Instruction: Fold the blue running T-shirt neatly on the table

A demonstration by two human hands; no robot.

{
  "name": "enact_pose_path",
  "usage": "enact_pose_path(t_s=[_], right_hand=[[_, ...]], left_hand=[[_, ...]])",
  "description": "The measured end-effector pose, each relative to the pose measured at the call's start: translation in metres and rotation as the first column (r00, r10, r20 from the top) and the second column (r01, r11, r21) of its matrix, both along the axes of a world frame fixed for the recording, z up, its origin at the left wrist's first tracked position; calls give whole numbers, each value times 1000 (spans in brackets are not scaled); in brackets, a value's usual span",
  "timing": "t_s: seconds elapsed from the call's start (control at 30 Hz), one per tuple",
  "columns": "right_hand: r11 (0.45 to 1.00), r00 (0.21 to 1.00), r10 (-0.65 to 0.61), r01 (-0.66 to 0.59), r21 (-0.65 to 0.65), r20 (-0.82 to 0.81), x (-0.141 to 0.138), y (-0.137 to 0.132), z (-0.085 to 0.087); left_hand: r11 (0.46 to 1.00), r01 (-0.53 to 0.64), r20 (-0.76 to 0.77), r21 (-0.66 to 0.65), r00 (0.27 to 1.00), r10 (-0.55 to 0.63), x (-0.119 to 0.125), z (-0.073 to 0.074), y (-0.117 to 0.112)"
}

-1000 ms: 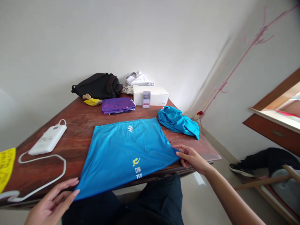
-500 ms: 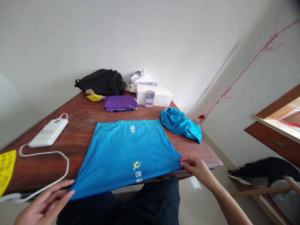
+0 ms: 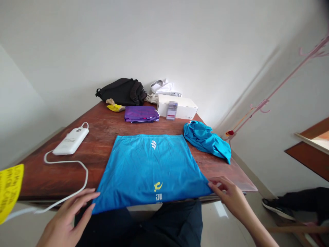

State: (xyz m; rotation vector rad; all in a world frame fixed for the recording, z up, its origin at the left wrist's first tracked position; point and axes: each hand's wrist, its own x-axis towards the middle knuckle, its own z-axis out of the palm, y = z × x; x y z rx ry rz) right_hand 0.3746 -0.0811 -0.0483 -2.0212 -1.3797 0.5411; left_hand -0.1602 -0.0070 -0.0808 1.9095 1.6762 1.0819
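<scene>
A blue garment (image 3: 151, 164) lies spread flat on the wooden table, with a white mark near its far edge and a yellow-and-white print near me. Its near edge reaches past the table's front, above my lap. The near left corner is between the thumb and fingers of my left hand (image 3: 70, 212). My right hand (image 3: 227, 192) pinches the near right corner between thumb and index finger. Just beyond the garment's right side sits a crumpled blue cloth (image 3: 205, 139). What lies under the garment is hidden.
The wooden table (image 3: 100, 120) also carries a white power bank (image 3: 72, 140) with a cable, a folded purple cloth (image 3: 141, 114), a black bag (image 3: 120, 91) and a white box (image 3: 186, 106). A pink coat stand (image 3: 277, 87) leans at right. Another person's shoe (image 3: 277, 208) shows low right.
The view has swung left, so everything appears further right. The garment's near edge looks less stretched, and both hands remain at its near corners.
</scene>
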Motion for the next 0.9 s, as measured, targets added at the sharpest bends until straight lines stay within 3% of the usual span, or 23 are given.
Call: enact_pose_path(t_s=[0.1,0.23,0.3,0.4,0.5,0.6,0.77,0.9], right_hand=[[990,991,24,-42,134,134,-20,17,15],[936,928,258,-309,170,267,-67,65,28],[891,859,361,-432,137,363,-88,94,25],[878,795,405,-477,53,452,-102,129,12],[912,800,375,-409,-31,468,-92,146,-4],[924,812,355,-380,-43,463,-69,142,-15],[934,816,343,-350,-74,464,-33,122,-21],[938,784,331,-333,-95,525,-20,117,-24]], left_hand=[[981,175,-153,88,975,-161,35,33,1],[877,480,-320,7,832,-453,106,66,32],[838,545,-411,-23,759,-505,138,69,60],[856,514,-568,-45,692,-446,167,56,99],[902,431,-659,-19,673,-336,165,36,118],[919,394,-684,25,677,-272,144,23,122],[936,343,-685,80,700,-199,111,16,122],[939,336,-671,70,712,-204,105,12,127]])
